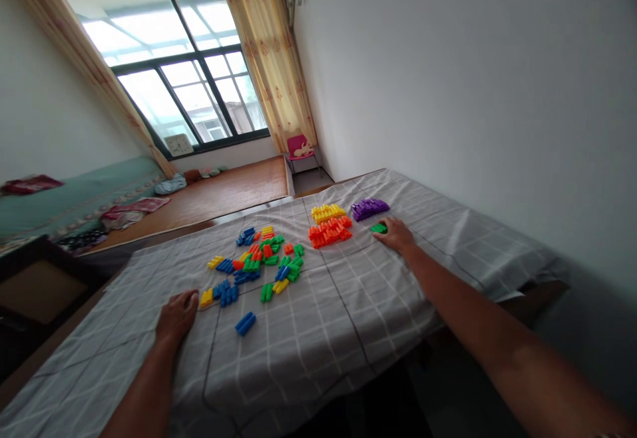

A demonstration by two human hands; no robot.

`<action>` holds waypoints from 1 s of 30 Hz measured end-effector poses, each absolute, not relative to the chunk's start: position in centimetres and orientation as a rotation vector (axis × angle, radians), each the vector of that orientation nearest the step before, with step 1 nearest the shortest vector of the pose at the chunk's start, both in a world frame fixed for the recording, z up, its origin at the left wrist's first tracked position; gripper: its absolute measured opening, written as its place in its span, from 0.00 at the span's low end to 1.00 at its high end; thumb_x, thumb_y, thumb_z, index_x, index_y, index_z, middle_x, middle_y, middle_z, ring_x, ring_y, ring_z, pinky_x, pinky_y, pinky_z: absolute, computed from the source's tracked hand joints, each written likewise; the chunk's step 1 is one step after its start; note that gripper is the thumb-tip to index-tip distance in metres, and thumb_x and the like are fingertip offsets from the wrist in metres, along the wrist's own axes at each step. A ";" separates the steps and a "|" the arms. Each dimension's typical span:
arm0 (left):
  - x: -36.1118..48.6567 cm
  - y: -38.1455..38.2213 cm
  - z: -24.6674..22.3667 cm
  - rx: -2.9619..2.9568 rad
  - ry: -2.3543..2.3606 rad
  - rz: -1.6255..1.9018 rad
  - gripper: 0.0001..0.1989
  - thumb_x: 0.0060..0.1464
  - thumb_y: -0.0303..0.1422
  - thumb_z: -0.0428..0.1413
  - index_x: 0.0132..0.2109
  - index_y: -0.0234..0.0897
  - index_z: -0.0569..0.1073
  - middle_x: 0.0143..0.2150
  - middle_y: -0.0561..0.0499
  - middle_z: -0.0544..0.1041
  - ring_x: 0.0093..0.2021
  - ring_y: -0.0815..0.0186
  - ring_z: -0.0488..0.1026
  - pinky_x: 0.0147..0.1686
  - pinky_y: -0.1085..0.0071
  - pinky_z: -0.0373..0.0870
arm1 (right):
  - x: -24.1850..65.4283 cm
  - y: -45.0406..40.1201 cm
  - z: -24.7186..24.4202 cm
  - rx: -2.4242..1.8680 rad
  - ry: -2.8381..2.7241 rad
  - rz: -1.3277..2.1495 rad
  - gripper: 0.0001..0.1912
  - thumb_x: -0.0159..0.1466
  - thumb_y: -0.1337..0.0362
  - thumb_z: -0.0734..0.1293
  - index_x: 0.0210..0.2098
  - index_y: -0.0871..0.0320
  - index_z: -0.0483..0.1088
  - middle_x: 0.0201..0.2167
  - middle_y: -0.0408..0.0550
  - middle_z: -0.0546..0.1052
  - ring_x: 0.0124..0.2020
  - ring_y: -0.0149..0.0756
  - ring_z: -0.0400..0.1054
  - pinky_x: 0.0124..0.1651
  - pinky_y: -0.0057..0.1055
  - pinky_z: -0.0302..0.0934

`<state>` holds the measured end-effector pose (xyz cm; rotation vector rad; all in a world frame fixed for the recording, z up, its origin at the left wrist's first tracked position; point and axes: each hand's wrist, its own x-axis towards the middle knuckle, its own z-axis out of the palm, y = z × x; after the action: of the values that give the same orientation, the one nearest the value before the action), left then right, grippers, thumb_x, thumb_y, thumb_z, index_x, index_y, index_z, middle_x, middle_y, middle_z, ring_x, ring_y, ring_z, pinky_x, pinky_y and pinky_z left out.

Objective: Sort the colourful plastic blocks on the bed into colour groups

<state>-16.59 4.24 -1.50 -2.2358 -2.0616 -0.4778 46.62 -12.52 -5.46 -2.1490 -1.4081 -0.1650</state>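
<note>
My right hand [395, 233] is closed on a green block [379, 228] at the cloth, just below a row of purple blocks [369, 209]. Left of it lie a row of yellow blocks [327, 212] and rows of orange blocks [329, 232]. My left hand [178, 315] rests on the cloth with its fingers curled, beside a yellow block [206, 298]; whether it holds anything is hidden. Between my hands is a loose mixed pile with green blocks [295, 267], blue blocks [229, 294] and others. A blue pair [245, 323] lies apart, nearer to me.
A grey checked cloth [318, 332] covers the table. The white wall [472, 93] runs along the right side. Beyond the table are a brown bed surface [239, 189], a pink chair [297, 143] and a curtained window [174, 66].
</note>
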 end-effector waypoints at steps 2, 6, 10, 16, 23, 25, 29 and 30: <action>-16.6 4.3 -1.7 -2.233 -2.072 -0.469 0.21 0.57 0.39 0.44 0.46 0.40 0.79 0.51 0.46 0.79 0.54 0.56 0.73 0.56 0.64 0.67 | 46.7 -12.8 -6.0 -2.120 -1.383 -0.176 0.25 0.55 0.48 0.71 0.45 0.57 0.71 0.43 0.53 0.76 0.46 0.44 0.69 0.49 0.37 0.62; -16.7 4.5 -1.8 -2.226 -2.087 -0.474 0.23 0.56 0.40 0.44 0.47 0.38 0.79 0.53 0.44 0.78 0.54 0.55 0.73 0.55 0.64 0.68 | 47.0 -13.5 -6.1 -2.061 -1.427 -0.168 0.26 0.57 0.45 0.68 0.46 0.57 0.70 0.43 0.54 0.76 0.46 0.46 0.69 0.51 0.40 0.62; -16.5 4.2 -2.1 -2.224 -2.057 -0.433 0.22 0.57 0.39 0.43 0.49 0.39 0.78 0.54 0.44 0.77 0.55 0.56 0.72 0.57 0.64 0.65 | 47.4 -13.6 -5.7 -1.985 -1.333 -0.153 0.25 0.61 0.43 0.63 0.46 0.57 0.70 0.43 0.55 0.76 0.44 0.45 0.69 0.51 0.41 0.62; -16.5 4.3 -3.1 -2.213 -2.095 -0.262 0.26 0.61 0.40 0.41 0.60 0.35 0.71 0.64 0.42 0.68 0.64 0.55 0.63 0.62 0.59 0.58 | 49.7 -14.6 -5.1 -1.998 -0.924 -0.335 0.24 0.66 0.51 0.53 0.48 0.59 0.70 0.49 0.62 0.74 0.51 0.51 0.66 0.55 0.50 0.58; -16.3 4.2 -3.1 -2.240 -2.105 -0.284 0.25 0.63 0.39 0.42 0.61 0.36 0.69 0.66 0.42 0.66 0.65 0.55 0.61 0.62 0.56 0.58 | 57.2 -21.4 -6.6 -2.220 -0.668 -0.343 0.22 0.63 0.56 0.54 0.46 0.60 0.71 0.45 0.70 0.73 0.53 0.56 0.66 0.52 0.54 0.55; -16.1 3.7 -3.1 -2.245 -2.097 -0.301 0.25 0.63 0.39 0.42 0.62 0.36 0.69 0.66 0.41 0.66 0.65 0.54 0.61 0.62 0.55 0.58 | 59.3 -23.1 -7.4 -2.285 -0.667 -0.284 0.20 0.63 0.55 0.54 0.41 0.56 0.73 0.43 0.70 0.73 0.53 0.59 0.66 0.53 0.57 0.52; -15.4 2.9 -3.0 -2.251 -2.082 -0.340 0.24 0.64 0.38 0.41 0.62 0.37 0.69 0.66 0.41 0.65 0.65 0.54 0.61 0.62 0.55 0.58 | 58.6 -22.9 -6.4 -2.390 -0.499 -0.148 0.12 0.60 0.55 0.60 0.34 0.52 0.73 0.46 0.72 0.71 0.56 0.67 0.60 0.49 0.66 0.47; -15.3 2.8 -2.8 -2.245 -2.099 -0.337 0.24 0.64 0.38 0.41 0.61 0.37 0.69 0.66 0.41 0.65 0.65 0.54 0.60 0.62 0.55 0.58 | 56.9 -21.9 -5.4 -2.389 -0.480 -0.151 0.11 0.59 0.56 0.62 0.34 0.52 0.73 0.46 0.73 0.70 0.57 0.68 0.59 0.48 0.67 0.47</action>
<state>-15.32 2.81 -2.79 -2.2451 -2.0993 -0.3365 56.90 -21.89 -5.43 -2.3891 -0.4799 -0.1514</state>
